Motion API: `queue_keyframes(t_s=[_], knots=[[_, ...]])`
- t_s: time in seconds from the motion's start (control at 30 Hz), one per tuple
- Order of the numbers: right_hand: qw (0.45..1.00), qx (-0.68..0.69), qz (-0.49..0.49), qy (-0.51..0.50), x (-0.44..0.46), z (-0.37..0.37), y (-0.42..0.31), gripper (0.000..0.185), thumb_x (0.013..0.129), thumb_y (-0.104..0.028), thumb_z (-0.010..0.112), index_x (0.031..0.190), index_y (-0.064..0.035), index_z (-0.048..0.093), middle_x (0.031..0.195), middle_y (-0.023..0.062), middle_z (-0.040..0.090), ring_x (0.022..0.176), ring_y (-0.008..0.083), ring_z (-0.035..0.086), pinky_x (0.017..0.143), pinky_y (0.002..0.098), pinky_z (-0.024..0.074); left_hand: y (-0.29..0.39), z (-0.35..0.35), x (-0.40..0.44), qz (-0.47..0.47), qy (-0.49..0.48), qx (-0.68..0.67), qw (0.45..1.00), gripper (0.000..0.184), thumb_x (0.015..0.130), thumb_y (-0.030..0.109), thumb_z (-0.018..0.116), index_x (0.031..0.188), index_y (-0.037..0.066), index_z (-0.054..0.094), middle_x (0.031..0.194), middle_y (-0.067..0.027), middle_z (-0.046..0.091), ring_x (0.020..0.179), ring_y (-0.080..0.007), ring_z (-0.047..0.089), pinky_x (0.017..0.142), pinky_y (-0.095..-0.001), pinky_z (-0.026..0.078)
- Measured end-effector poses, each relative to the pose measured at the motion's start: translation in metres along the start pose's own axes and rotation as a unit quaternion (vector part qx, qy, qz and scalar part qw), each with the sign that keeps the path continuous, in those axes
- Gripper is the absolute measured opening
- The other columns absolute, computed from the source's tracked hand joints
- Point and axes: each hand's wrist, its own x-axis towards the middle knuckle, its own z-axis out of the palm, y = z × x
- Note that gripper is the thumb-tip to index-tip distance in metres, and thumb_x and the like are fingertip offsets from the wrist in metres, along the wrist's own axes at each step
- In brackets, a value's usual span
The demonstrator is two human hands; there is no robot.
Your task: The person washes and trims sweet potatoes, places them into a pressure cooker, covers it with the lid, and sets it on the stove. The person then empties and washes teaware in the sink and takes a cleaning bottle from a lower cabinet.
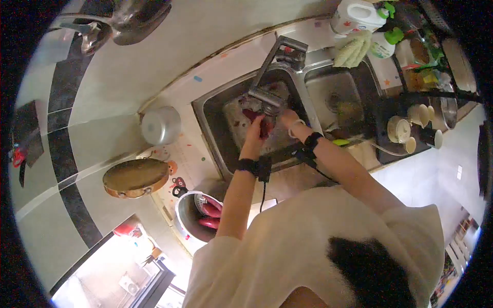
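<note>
Over the left basin of the steel sink (210,138), my left hand (254,131) is closed around a purple-red sweet potato (265,127). Directly above it hangs the head of the dark faucet (266,97), which hides part of the sweet potato. My right hand (289,119) is just right of the faucet head, its fingers curled; what they hold, if anything, is hidden. Cloudy water with dark bits fills the bottom of this basin. More sweet potatoes (209,209) lie in a metal pot (187,218) to the left of my left forearm.
A wooden-rimmed round pan (136,177) and a silver pot (161,126) stand left of the sink. The right basin (336,97) has a green cloth (353,49) at its back edge. Bottles (359,18) stand behind; cups (398,129) sit at the right.
</note>
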Motion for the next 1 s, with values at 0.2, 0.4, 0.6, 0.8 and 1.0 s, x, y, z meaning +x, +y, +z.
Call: queue_keyframes(t_s=[0.2, 0.4, 0.6, 0.8, 1.0], knots=[[0.982, -0.055, 0.140, -0.117, -0.021, 0.031, -0.006, 0.030, 0.081, -0.024, 0.049, 0.099, -0.0006, 0.057, 0.092, 0.0164, 0.062, 0.082, 0.0281, 0.061, 0.067, 0.0358, 0.0486, -0.030, -0.023, -0.043, 0.004, 0.099, -0.159, 0.982, 0.022, 0.083, 0.024, 0.057, 0.094, 0.006, 0.051, 0.076, -0.0089, 0.061, 0.063, -0.0203, 0.060, 0.048, -0.0304, 0.045], [0.978, -0.075, 0.131, -0.142, -0.006, 0.028, -0.011, 0.031, 0.084, -0.022, 0.048, 0.107, -0.0012, 0.053, 0.095, 0.0164, 0.061, 0.082, 0.0273, 0.060, 0.071, 0.0340, 0.0472, -0.031, -0.045, -0.066, -0.067, 0.076, -0.137, 0.985, 0.020, 0.084, 0.031, 0.055, 0.088, 0.011, 0.055, 0.081, -0.0072, 0.060, 0.076, -0.0237, 0.060, 0.068, -0.0376, 0.052], [0.988, -0.041, 0.043, -0.141, -0.025, -0.047, -0.046, 0.033, 0.086, -0.019, 0.047, 0.114, -0.0017, 0.049, 0.099, 0.0164, 0.060, 0.083, 0.0265, 0.059, 0.074, 0.0322, 0.0458, -0.020, -0.016, -0.095, -0.019, 0.114, -0.102, 0.988, 0.026, 0.082, 0.033, 0.058, 0.088, 0.008, 0.056, 0.077, -0.0062, 0.058, 0.068, -0.0178, 0.057, 0.056, -0.0305, 0.047], [0.988, 0.149, -0.031, -0.038, -0.036, -0.110, -0.093, 0.032, 0.089, -0.018, 0.045, 0.116, 0.0002, 0.046, 0.098, 0.0164, 0.059, 0.081, 0.0244, 0.056, 0.075, 0.0287, 0.0435, -0.035, -0.011, -0.102, 0.073, 0.087, 0.018, 0.993, 0.035, 0.080, 0.030, 0.060, 0.100, 0.002, 0.052, 0.085, -0.0072, 0.057, 0.076, -0.0159, 0.055, 0.063, -0.0297, 0.045], [0.920, 0.389, -0.012, -0.042, -0.035, -0.113, -0.084, 0.025, 0.090, -0.017, 0.044, 0.106, 0.0016, 0.047, 0.088, 0.0130, 0.058, 0.078, 0.0224, 0.056, 0.069, 0.0282, 0.0443, -0.003, 0.009, -0.249, 0.295, 0.211, 0.193, 0.912, 0.038, 0.082, 0.025, 0.059, 0.110, 0.002, 0.047, 0.098, -0.0073, 0.056, 0.087, -0.0159, 0.050, 0.081, -0.0281, 0.040]])
